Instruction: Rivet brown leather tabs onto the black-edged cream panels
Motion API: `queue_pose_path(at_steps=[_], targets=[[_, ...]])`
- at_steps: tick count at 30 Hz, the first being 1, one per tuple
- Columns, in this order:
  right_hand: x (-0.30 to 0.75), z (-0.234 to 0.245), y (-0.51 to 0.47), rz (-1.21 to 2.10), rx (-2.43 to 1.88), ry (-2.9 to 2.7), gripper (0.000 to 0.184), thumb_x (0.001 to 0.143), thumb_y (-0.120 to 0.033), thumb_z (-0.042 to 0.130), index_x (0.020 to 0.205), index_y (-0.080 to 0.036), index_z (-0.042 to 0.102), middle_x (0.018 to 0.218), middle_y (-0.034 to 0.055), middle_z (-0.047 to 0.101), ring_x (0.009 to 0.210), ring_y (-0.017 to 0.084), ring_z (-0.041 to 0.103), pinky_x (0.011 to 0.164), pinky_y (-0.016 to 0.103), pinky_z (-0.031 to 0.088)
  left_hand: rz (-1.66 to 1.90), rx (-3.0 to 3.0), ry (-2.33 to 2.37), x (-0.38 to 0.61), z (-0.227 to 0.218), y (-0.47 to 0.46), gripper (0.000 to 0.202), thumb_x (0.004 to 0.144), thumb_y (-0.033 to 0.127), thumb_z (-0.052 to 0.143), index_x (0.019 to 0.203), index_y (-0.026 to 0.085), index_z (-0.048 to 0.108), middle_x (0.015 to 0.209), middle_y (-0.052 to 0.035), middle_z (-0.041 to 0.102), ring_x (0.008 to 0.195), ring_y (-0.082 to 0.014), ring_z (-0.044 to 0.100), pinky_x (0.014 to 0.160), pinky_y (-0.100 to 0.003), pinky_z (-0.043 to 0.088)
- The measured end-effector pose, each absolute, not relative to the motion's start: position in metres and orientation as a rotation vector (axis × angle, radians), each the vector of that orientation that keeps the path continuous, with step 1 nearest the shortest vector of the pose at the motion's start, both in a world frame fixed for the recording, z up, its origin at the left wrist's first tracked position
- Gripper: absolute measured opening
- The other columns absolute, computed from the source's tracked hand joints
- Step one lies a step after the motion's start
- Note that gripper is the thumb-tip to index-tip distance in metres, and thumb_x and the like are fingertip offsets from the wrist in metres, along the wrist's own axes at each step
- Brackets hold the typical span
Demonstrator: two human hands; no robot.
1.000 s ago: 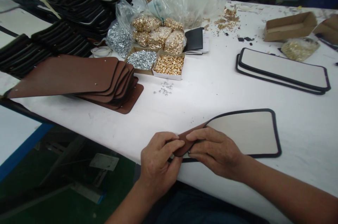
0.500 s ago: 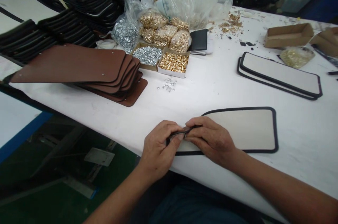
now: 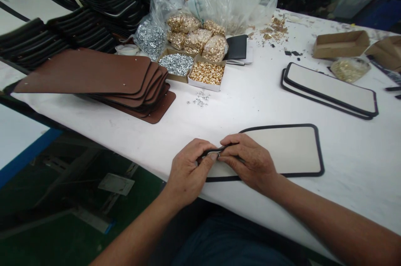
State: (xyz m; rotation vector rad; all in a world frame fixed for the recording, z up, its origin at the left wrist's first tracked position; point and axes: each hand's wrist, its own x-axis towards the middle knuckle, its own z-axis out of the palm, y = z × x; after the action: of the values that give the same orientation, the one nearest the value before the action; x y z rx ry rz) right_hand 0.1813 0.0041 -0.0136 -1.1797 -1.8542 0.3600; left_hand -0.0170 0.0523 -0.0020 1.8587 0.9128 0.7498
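A flat panel (image 3: pixel 282 149) with a pale face and black piping lies near the front edge of the white table (image 3: pixel 250 99). My left hand (image 3: pixel 188 170) and my right hand (image 3: pixel 247 161) meet at the panel's left end. Both pinch that end with closed fingers, and a small metal piece shows between the fingertips. The left corner of the panel is hidden under my hands.
A fanned stack of brown panels (image 3: pixel 103 78) lies at the left, with black panels (image 3: pixel 62 28) piled behind. Boxes of silver washers (image 3: pixel 175 64) and gold eyelets (image 3: pixel 206 73), bags of hardware, loose washers (image 3: pixel 199 100), two more pale panels (image 3: pixel 332 88) and cardboard trays (image 3: pixel 341 42) stand farther back.
The folded-up left end, brown underside showing a second ago, has been pressed down flat. My hands stay pinched on that end and the view has shifted slightly.
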Motion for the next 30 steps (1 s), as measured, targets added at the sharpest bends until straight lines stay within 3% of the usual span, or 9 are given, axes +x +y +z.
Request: queue_pose_path(at_steps=[7,13,18,30], targets=[[0.179,-0.015,0.002,0.329,-1.224,-1.801,0.012,0.091,-0.016,0.072,0.096,-0.023,0.064,0.102,0.0042,0.071,0.097,0.018,0.07,0.085,0.032,0.06,0.807,1.878,0.893,-0.016,-0.004,0.05,0.015,0.099,0.019,0.06,0.108,0.025,0.071,0.107,-0.0012,0.069,0.102,-0.0162,0.065,0.09,-0.028,0.049],[0.177,-0.017,0.003,0.323,-1.297,-1.736,0.029,0.09,-0.019,0.075,0.115,-0.023,0.06,0.098,0.003,0.07,0.082,0.015,0.07,0.077,0.029,0.06,0.877,1.878,0.868,-0.018,-0.008,0.048,0.021,0.098,0.015,0.061,0.113,0.024,0.073,0.108,-0.0026,0.071,0.103,-0.0165,0.067,0.091,-0.028,0.052],[0.18,-0.015,0.007,0.28,-1.191,-1.919,0.02,0.096,-0.017,0.067,0.115,-0.023,0.062,0.099,0.0054,0.071,0.094,0.018,0.067,0.084,0.032,0.058,0.999,1.889,0.877,-0.019,-0.01,0.044,0.021,0.093,0.01,0.067,0.108,0.022,0.077,0.102,-0.0023,0.075,0.095,-0.0151,0.07,0.086,-0.025,0.055],[0.178,-0.018,0.003,0.266,-1.234,-1.917,0.011,0.097,-0.016,0.063,0.106,-0.022,0.067,0.092,0.0052,0.071,0.084,0.018,0.067,0.074,0.03,0.056,1.082,2.047,0.842,-0.022,-0.015,0.038,0.024,0.092,0.005,0.068,0.11,0.019,0.076,0.104,-0.0042,0.078,0.095,-0.0141,0.073,0.085,-0.025,0.06]])
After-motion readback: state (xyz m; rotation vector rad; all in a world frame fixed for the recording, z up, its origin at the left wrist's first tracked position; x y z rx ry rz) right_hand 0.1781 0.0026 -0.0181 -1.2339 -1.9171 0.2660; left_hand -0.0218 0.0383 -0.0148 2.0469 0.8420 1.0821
